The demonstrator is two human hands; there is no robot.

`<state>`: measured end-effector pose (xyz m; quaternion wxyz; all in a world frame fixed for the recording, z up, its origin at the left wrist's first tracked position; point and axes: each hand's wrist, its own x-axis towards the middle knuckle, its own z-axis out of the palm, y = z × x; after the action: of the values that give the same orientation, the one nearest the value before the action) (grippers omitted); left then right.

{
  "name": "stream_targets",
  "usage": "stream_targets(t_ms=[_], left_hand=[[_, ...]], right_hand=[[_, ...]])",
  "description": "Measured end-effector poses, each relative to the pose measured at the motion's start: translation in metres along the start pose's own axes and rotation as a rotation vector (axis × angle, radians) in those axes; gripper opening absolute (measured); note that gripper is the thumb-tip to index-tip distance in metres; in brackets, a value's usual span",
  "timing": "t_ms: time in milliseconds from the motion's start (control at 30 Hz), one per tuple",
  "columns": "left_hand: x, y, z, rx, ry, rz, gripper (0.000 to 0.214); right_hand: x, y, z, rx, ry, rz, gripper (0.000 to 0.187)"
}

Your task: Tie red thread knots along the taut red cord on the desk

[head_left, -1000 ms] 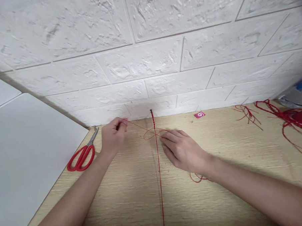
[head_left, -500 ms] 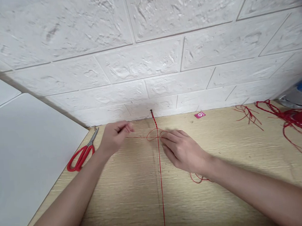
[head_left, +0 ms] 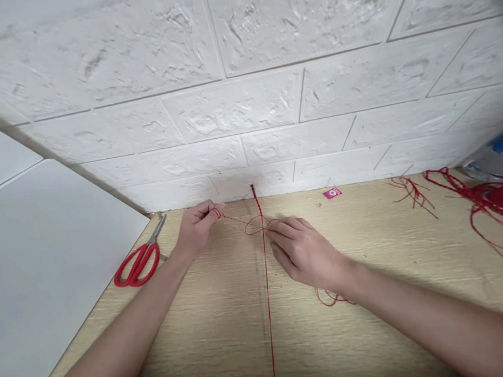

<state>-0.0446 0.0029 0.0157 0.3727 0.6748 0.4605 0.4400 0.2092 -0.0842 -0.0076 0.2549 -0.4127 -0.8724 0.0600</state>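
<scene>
A taut red cord (head_left: pixel 267 299) runs from a pin at the foot of the wall straight toward me along the wooden table (head_left: pixel 224 334). A thin red thread forms a loop (head_left: pixel 254 227) across that cord near its far end. My left hand (head_left: pixel 197 230) pinches one end of the thread, wound around a fingertip, left of the cord. My right hand (head_left: pixel 304 250) lies on the table right of the cord, its fingertips pressing the thread at the loop. More red thread trails out under my right wrist (head_left: pixel 329 297).
Red-handled scissors (head_left: pixel 140 260) lie at the table's left edge beside a white board (head_left: pixel 42 264). A small pink tag (head_left: pixel 332 192) sits by the white brick wall. Tangled red threads (head_left: pixel 464 193) and a blue-capped container (head_left: pixel 498 155) are at the far right.
My left hand drew inward toward the cord, then back up to the left, pulling the thread; the loop has shrunk. My right hand has hardly moved.
</scene>
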Motion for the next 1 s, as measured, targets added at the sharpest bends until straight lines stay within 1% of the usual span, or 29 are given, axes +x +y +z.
stream_targets(t_ms=[67,167,233,300,367,400,467,500,567,633,700,800,833,867,900,933,1000], left_hand=[[-0.001,-0.003,0.002,-0.029,0.02,0.008,0.038],[-0.004,-0.005,0.002,0.063,0.041,0.037,0.041],[-0.006,-0.004,0.001,0.126,0.03,0.04,0.039],[-0.008,-0.004,0.001,0.169,0.009,0.023,0.028],[-0.008,-0.005,0.001,0.21,0.028,0.014,0.008],[-0.008,-0.006,0.002,0.241,0.062,0.013,0.01],[-0.007,-0.01,0.001,0.322,0.16,0.008,0.029],[-0.007,-0.011,0.001,0.364,0.212,0.006,0.034],[-0.006,-0.013,-0.001,0.451,0.297,0.029,0.035],[-0.006,-0.012,-0.003,0.569,0.354,0.095,0.033],[-0.008,-0.008,-0.002,0.728,0.43,0.17,0.036],[-0.012,0.0,0.004,0.893,0.545,0.298,0.056],[-0.013,0.001,0.006,0.904,0.535,0.358,0.06],[-0.015,0.002,0.008,0.896,0.475,0.417,0.061],[-0.016,0.002,0.01,0.876,0.369,0.465,0.057],[-0.016,0.002,0.012,0.854,0.236,0.494,0.053],[-0.017,0.001,0.013,0.83,-0.024,0.493,0.045]], right_hand=[[0.0,0.0,0.0,-0.002,-0.004,0.001,0.025],[0.0,0.0,-0.001,0.001,-0.012,0.0,0.026],[0.0,0.0,-0.002,0.003,-0.025,0.003,0.026],[-0.001,0.0,-0.002,0.002,-0.036,0.011,0.027],[-0.001,0.0,-0.003,0.0,-0.034,0.02,0.028],[-0.001,0.0,-0.003,0.002,-0.025,0.028,0.028],[-0.001,-0.001,-0.002,0.002,0.006,0.058,0.028],[-0.001,0.0,-0.002,-0.004,0.03,0.087,0.028],[0.0,0.001,0.0,-0.032,0.086,0.179,0.03],[0.0,0.005,0.003,-0.063,0.13,0.293,0.033],[0.001,0.009,0.006,-0.075,0.153,0.389,0.034],[0.001,0.013,0.008,-0.063,0.176,0.472,0.024],[0.001,0.014,0.009,-0.054,0.182,0.491,0.02],[0.001,0.014,0.009,-0.045,0.185,0.506,0.015],[0.001,0.015,0.01,-0.033,0.186,0.518,0.011],[0.001,0.016,0.01,-0.019,0.185,0.525,0.008],[0.001,0.017,0.01,0.032,0.193,0.525,0.006]])
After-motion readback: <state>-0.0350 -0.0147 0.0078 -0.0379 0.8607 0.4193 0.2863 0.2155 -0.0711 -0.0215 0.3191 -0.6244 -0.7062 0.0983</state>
